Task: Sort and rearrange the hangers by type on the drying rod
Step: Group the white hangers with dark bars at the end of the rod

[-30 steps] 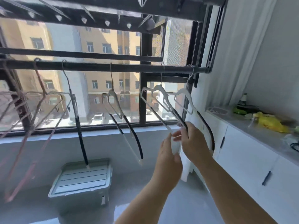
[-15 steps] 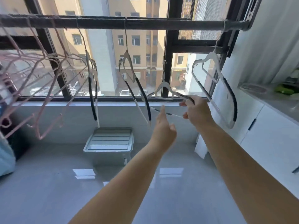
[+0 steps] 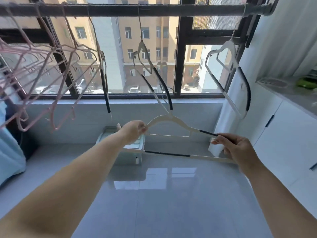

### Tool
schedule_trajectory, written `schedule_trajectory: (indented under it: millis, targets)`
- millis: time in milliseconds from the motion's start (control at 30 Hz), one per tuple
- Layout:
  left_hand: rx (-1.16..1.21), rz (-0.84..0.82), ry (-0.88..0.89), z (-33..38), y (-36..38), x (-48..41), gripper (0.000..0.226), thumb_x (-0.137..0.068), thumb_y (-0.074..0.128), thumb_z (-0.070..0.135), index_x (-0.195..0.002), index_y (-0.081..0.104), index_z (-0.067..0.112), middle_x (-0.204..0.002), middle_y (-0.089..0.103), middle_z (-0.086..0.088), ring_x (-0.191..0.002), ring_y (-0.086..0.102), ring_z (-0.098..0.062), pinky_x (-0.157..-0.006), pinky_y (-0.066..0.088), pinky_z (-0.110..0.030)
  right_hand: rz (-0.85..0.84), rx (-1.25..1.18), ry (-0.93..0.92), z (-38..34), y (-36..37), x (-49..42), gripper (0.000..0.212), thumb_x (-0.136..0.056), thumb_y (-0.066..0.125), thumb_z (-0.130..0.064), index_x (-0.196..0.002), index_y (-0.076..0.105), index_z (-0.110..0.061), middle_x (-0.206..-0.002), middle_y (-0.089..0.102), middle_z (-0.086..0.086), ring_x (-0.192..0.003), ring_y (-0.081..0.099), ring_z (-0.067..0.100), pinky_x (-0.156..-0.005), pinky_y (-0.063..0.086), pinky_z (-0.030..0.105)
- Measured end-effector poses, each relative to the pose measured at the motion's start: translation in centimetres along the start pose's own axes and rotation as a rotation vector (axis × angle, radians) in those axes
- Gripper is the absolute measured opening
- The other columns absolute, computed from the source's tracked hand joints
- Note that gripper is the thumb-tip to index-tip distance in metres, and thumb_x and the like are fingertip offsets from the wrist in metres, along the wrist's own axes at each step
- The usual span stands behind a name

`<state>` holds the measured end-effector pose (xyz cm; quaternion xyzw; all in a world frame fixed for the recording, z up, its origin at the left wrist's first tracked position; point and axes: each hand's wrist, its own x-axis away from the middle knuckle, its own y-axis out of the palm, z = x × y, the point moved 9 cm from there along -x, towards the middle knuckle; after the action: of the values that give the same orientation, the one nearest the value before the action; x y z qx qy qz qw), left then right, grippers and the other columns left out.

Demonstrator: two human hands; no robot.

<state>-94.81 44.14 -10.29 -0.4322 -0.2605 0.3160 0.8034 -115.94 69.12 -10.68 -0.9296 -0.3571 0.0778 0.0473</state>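
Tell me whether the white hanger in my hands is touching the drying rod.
Apart. The head view shows the white hanger held in the left hand and right hand, well below the drying rod overhead.

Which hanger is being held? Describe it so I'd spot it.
Find the dark rod across the window; look below the hangers on it. A white hanger with black grips lies level between left hand and right hand. Only it is off the rod.

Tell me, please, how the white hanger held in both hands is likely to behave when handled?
Probably light: the hanger is a thin open frame, held level by the left hand and right hand at its ends. Likely fairly stiff, as it shows no sag between them. The black sleeves should resist slipping; bare white parts may be slicker.
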Motion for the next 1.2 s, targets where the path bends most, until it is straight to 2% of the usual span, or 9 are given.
schedule_trajectory:
  millis: [67, 167, 300, 500, 600, 733, 867, 1067, 1200]
  targets:
    - [0.059, -0.045, 0.064, 0.1, 0.2, 0.8, 0.023, -0.095, 0.044, 0.029, -0.087, 0.059, 0.014, -0.067, 0.051, 0.005, -0.059, 0.043, -0.013, -0.067, 0.039, -0.029, 0.137, 0.309, -0.047, 0.1, -0.8, -0.3, 0.016, -0.085, 0.063, -0.012, -0.098, 0.068, -0.018, -0.101, 0.067, 0.010, -0.084, 0.060, 0.019, -0.074, 0.049, 0.022]
    - [0.049, -0.054, 0.063, -0.2, 1.2, 1.1, 0.023, -0.094, 0.046, 0.022, -0.089, 0.063, 0.008, -0.064, 0.048, 0.001, -0.053, 0.039, -0.012, -0.050, 0.031, -0.024, 0.182, 0.683, -0.072, 0.0, 0.4, 0.5, 0.043, -0.081, 0.063, -0.008, -0.124, 0.055, -0.012, -0.124, 0.049, 0.018, -0.118, 0.044, 0.034, -0.103, 0.030, 0.036]
    - [0.334, -0.073, 0.016, 1.3, 4.3, 1.3, 0.027, -0.091, 0.035, 0.000, -0.093, 0.060, 0.011, -0.067, 0.048, -0.006, -0.059, 0.042, -0.020, -0.058, 0.038, -0.026, -0.094, 0.647, -0.146, -0.1, 7.3, 4.3, 0.044, -0.080, 0.057, -0.030, -0.120, 0.056, -0.012, -0.118, 0.054, 0.004, -0.118, 0.047, 0.025, -0.098, 0.026, 0.023]
    - [0.811, -0.096, -0.048, 7.8, 7.6, 1.9, 0.038, -0.092, 0.030, -0.001, -0.124, 0.044, 0.014, -0.067, 0.043, -0.002, -0.055, 0.036, -0.013, -0.052, 0.030, -0.025, -0.385, 0.407, 0.084, 1.2, 14.8, 9.3, 0.049, -0.091, 0.047, -0.041, -0.136, 0.034, -0.026, -0.129, 0.045, -0.010, -0.112, 0.046, 0.006, -0.094, 0.036, 0.022]
    - [0.936, -0.073, -0.063, 10.6, 7.6, 2.0, 0.027, -0.093, 0.031, 0.003, -0.115, 0.044, 0.011, -0.069, 0.040, -0.004, -0.057, 0.037, -0.015, -0.055, 0.032, -0.027, -0.242, 0.447, 0.015, -0.6, 13.2, 9.0, 0.035, -0.096, 0.039, -0.030, -0.130, 0.037, -0.024, -0.113, 0.056, -0.005, -0.101, 0.054, 0.011, -0.083, 0.043, 0.020]
    - [1.075, -0.116, -0.025, 15.0, 6.6, 2.6, 0.024, -0.095, 0.032, 0.003, -0.076, 0.038, 0.016, -0.066, 0.037, -0.004, -0.059, 0.037, -0.015, -0.057, 0.033, -0.025, 0.036, 0.562, -0.156, -4.8, 8.5, 8.4, 0.035, -0.098, 0.028, -0.018, -0.132, 0.039, -0.023, -0.088, 0.058, -0.007, -0.079, 0.057, 0.011, -0.067, 0.042, 0.017]
    - [0.957, -0.006, 0.225, 19.6, 2.9, 4.3, 0.016, -0.093, 0.046, 0.016, -0.079, 0.042, 0.011, -0.071, 0.042, -0.003, -0.071, 0.043, -0.019, -0.072, 0.040, -0.032, 0.272, 0.606, -0.324, -10.4, 4.1, 8.7, 0.036, -0.097, 0.027, -0.020, -0.128, 0.044, -0.019, -0.098, 0.055, -0.010, -0.083, 0.053, 0.005, -0.064, 0.040, 0.010]
    - [0.907, 0.132, 0.529, 24.6, -3.2, 8.0, 0.019, -0.093, 0.048, 0.020, -0.098, 0.049, 0.001, -0.079, 0.051, -0.004, -0.067, 0.044, -0.014, -0.061, 0.037, -0.023, 0.388, 0.561, -0.442, -15.7, 1.7, 9.0, 0.040, -0.095, 0.024, -0.021, -0.131, 0.043, -0.018, -0.097, 0.052, -0.011, -0.081, 0.055, 0.005, -0.067, 0.039, 0.001]
    - [0.874, 0.241, 0.576, 26.5, -6.6, 7.7, 0.025, -0.092, 0.049, 0.022, -0.101, 0.051, 0.000, -0.088, 0.058, -0.008, -0.074, 0.050, -0.015, -0.060, 0.040, -0.016, 0.452, 0.520, -0.504, -18.8, 0.8, 7.2, 0.037, -0.097, 0.027, -0.015, -0.127, 0.047, -0.014, -0.097, 0.055, -0.011, -0.085, 0.061, 0.006, -0.068, 0.039, 0.003]
